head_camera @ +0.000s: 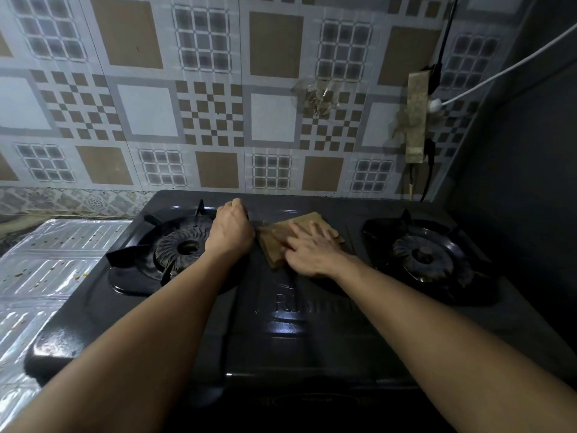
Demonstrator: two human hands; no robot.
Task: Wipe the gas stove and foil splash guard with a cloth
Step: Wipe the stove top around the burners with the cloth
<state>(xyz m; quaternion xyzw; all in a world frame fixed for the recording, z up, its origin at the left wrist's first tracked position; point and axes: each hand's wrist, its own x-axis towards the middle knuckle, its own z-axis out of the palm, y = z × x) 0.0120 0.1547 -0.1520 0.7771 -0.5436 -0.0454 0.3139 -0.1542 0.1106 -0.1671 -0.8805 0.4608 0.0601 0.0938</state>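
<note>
A black two-burner gas stove (281,323) fills the middle of the view. A folded brown cloth (274,242) lies on its top between the two burners. My right hand (312,251) presses flat on the cloth, fingers spread over it and pointing left. My left hand (231,229) is curled in a fist at the right side of the left burner's pot support (131,253), closed on one of its prongs. The silver foil splash guard (46,264) lies flat to the left of the stove, speckled with crumbs and orange bits.
The left burner (184,246) and right burner (421,256) sit in dark wells. A patterned tile wall (218,104) rises behind. A taped power strip (416,117) with black and white cables hangs at the right, beside a dark side wall (530,182).
</note>
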